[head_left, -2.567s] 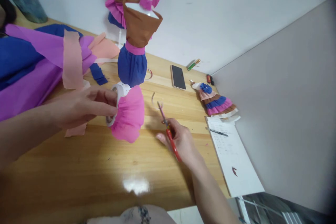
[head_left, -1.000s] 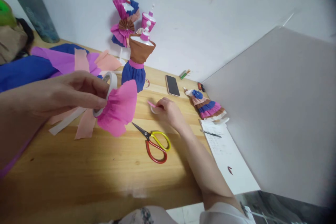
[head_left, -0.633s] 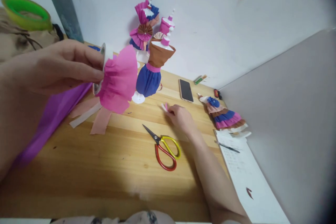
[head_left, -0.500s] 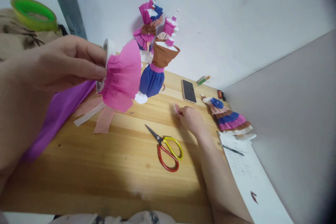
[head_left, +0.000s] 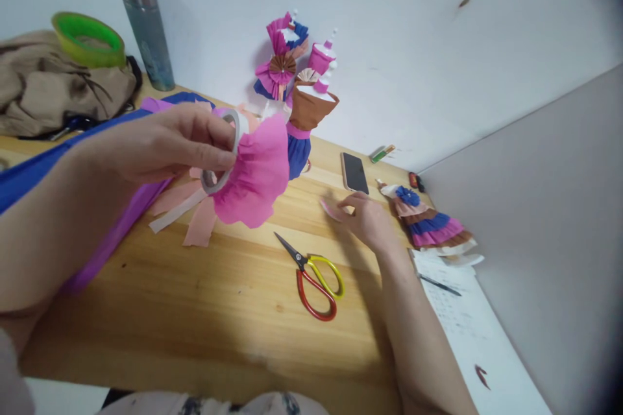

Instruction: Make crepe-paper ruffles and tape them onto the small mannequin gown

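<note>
My left hand (head_left: 180,142) is closed on the rim of a white tape roll (head_left: 238,133). Along the roll's right side spreads a gathered ruffle of bright pink crepe paper (head_left: 257,172), held up above the table. Low over the tabletop is my right hand (head_left: 365,220), its fingers loosely curled with a small gap between thumb and forefinger. A short pale pink strip (head_left: 331,210) lies at its fingertips; whether they touch it is hard to see. Scissors (head_left: 307,266) with one red and one yellow handle lie in front, between the hands.
Paper-dressed doll figures (head_left: 311,107) stand by the wall. A phone (head_left: 354,172), a layered paper dress (head_left: 431,220) and a written sheet (head_left: 462,311) with a pen (head_left: 440,284) lie rightward. Peach strips (head_left: 200,224), a bottle (head_left: 148,32) and a green-yellow tape roll (head_left: 87,39) are leftward.
The view has shifted, and the tape roll with its pink ruffle has moved right and slightly down. My right fingers have loosened, and the pale strip lies lower, flatter.
</note>
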A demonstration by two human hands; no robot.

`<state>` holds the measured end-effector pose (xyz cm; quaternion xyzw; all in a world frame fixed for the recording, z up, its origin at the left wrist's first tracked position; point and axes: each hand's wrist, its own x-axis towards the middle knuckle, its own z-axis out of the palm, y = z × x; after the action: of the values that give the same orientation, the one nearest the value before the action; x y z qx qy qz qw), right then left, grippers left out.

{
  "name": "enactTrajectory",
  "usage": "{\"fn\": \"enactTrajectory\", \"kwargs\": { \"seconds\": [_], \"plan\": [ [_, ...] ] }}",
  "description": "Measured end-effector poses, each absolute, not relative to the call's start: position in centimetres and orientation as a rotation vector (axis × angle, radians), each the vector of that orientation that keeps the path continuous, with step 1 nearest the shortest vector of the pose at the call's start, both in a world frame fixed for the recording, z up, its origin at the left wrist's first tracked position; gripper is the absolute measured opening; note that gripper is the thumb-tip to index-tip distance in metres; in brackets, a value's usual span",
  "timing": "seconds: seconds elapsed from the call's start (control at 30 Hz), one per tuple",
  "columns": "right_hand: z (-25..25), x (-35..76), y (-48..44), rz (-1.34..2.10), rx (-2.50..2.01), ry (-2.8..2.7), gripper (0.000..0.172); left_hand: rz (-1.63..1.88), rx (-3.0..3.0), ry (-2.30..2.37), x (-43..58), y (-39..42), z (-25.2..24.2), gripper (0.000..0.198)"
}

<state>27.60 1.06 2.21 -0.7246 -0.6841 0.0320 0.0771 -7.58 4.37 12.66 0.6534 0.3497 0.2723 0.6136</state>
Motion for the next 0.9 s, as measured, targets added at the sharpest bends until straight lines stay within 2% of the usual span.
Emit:
{"fn": "enactTrajectory", "kwargs": {
  "seconds": [0.07, 0.2, 0.3, 0.43, 0.5, 0.63, 0.9],
  "plan": [
    [2.4, 27.6, 1.0, 0.131, -2.108, -2.053, 0.034, 0.479, 1.522, 0.744, -7.0, 4.7, 11.9, 0.014],
    [3.0, 26.8, 0.5, 0.239, -2.087, -2.008, 0.039, 0.241, 1.602, 0.565, -5.6, 5.5, 9.8, 0.023],
    [3.3, 24.9, -0.5, 0.669, -1.741, -1.92, 0.037, 0.141, 1.717, 0.463, -4.6, 5.6, 8.1, 0.035],
    [2.6, 21.1, -2.3, 1.374, -1.296, -1.537, 0.059, 0.078, 1.889, 0.411, -3.5, 5.3, 6.6, 0.032],
    [2.0, 19.5, -3.0, 1.588, -1.222, -1.376, 0.06, 0.05, 1.992, 0.398, -3.1, 5.2, 6.2, 0.03],
    [1.1, 18.3, -3.5, 1.639, -1.258, -1.28, 0.044, 0.039, 2.137, 0.357, -2.7, 5.2, 5.5, 0.03],
    [0.4, 18.7, -2.9, 1.86, -1.22, -1.145, 0.046, 0.047, 2.094, 0.41, -2.6, 5.4, 4.8, 0.031]
  ]
}}
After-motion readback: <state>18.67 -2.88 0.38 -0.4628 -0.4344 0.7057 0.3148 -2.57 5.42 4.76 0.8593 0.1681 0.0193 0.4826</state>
